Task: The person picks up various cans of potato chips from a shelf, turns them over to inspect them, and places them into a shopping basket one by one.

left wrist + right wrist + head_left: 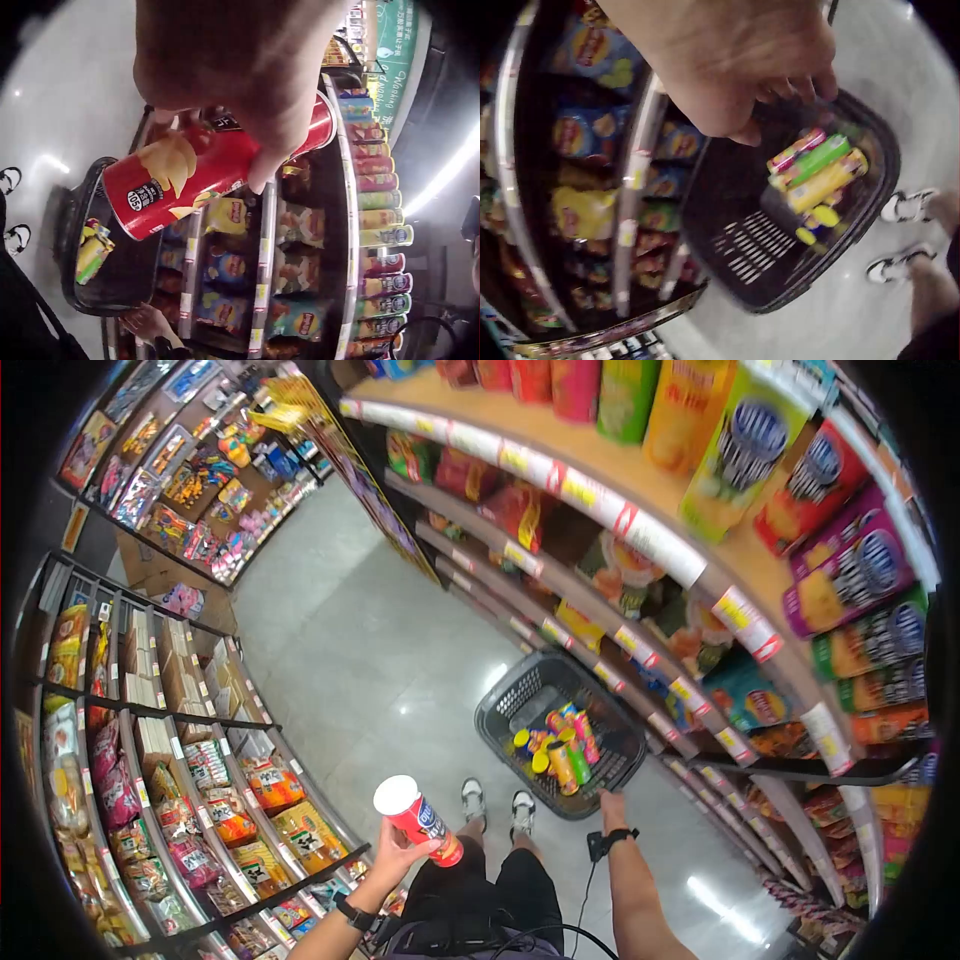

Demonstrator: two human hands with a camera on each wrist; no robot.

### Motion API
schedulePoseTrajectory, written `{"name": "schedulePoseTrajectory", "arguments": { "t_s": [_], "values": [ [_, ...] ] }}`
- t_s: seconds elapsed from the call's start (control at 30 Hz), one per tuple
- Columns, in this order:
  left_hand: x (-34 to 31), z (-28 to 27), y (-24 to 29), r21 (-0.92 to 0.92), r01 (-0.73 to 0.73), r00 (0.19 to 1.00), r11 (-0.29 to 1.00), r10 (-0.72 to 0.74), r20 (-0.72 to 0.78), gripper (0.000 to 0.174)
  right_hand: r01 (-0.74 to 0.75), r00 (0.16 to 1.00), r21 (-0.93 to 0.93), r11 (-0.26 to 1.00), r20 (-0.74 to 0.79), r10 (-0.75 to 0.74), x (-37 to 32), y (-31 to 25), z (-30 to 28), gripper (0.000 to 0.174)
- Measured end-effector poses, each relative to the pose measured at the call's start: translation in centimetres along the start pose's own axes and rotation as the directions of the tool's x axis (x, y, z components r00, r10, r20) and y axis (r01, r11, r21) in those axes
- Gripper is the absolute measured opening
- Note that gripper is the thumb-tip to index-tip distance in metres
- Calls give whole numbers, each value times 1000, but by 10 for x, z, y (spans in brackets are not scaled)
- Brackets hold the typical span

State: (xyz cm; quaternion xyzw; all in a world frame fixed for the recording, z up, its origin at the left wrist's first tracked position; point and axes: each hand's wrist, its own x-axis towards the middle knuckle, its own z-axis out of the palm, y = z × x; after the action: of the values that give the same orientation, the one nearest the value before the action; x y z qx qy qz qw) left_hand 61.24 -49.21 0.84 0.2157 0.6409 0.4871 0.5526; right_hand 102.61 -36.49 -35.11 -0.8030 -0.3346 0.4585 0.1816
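My left hand [392, 855] grips a red potato chip canister [420, 823] with a white lid, tilted, in front of my legs. In the left wrist view the thumb and fingers wrap round the red canister [154, 184], whose label shows chips. Low on the right, my right hand [613, 810] holds the near rim of a black shopping basket [490, 710]. The right wrist view shows the fingers of my right hand [742, 67] curled over the basket's edge. Inside lie several snack packs, among them a green canister [821, 161], a yellow canister [825, 184] and yellow-lidded containers [825, 216].
On the right, a shelf [560, 475] carries chip canisters on top and bagged chips below. Bagged snacks fill a rack [190, 760] on the left. Grey floor [340, 650] runs between them, with a toy display [200, 470] at the far end. My shoes [522, 812] stand beside the basket.
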Motion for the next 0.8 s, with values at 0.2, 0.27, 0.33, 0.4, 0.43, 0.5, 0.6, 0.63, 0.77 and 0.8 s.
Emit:
{"name": "schedulePoseTrajectory", "arguments": {
  "t_s": [0.2, 0.27, 0.33, 0.4, 0.43, 0.5, 0.6, 0.63, 0.77, 0.8],
  "values": [
    [11, 6, 56, -76, -194, 981, 978, 194, -7, 90, 345, 854, 578, 739, 134, -503, -160, -292, -77, 21],
    [18, -5, 66, -98, -260, 965, 961, 261, -2, 91, 605, 695, 634, 481, -125, -709, -263, -412, -122, 24],
    [12, -15, 84, -100, -315, 949, 944, 317, -2, 91, 827, 362, 560, 57, -451, -816, -369, -496, -176, 32],
    [17, -25, 100, -94, -428, 904, 899, 428, -20, 90, 836, 73, 449, -314, -660, -748, -456, -537, -225, 33],
    [16, -32, 104, -78, -467, 884, 881, 465, -40, 89, 826, -62, 361, -434, -706, -705, -493, -547, -251, 33],
    [14, -47, 116, -58, -458, 889, 887, 457, -32, 89, 690, -366, 231, -686, -707, -606, -556, -560, -287, 32],
    [-2, -65, 122, -60, -485, 873, 873, 478, -95, 85, 492, -575, 381, -783, -533, -621, -590, -551, -270, 31],
    [-6, -70, 123, -89, -451, 890, 888, 442, -109, 88, 458, -589, 455, -764, -488, -644, -595, -550, -260, 30],
    [-18, -88, 112, -144, -480, 874, 866, 458, -159, 86, 277, -612, 712, -645, -387, -690, -604, -541, -213, 29],
    [-22, -93, 110, -159, -460, 886, 874, 439, -152, 86, 229, -613, 764, -604, -368, -699, -604, -540, -201, 28]
  ]
}}
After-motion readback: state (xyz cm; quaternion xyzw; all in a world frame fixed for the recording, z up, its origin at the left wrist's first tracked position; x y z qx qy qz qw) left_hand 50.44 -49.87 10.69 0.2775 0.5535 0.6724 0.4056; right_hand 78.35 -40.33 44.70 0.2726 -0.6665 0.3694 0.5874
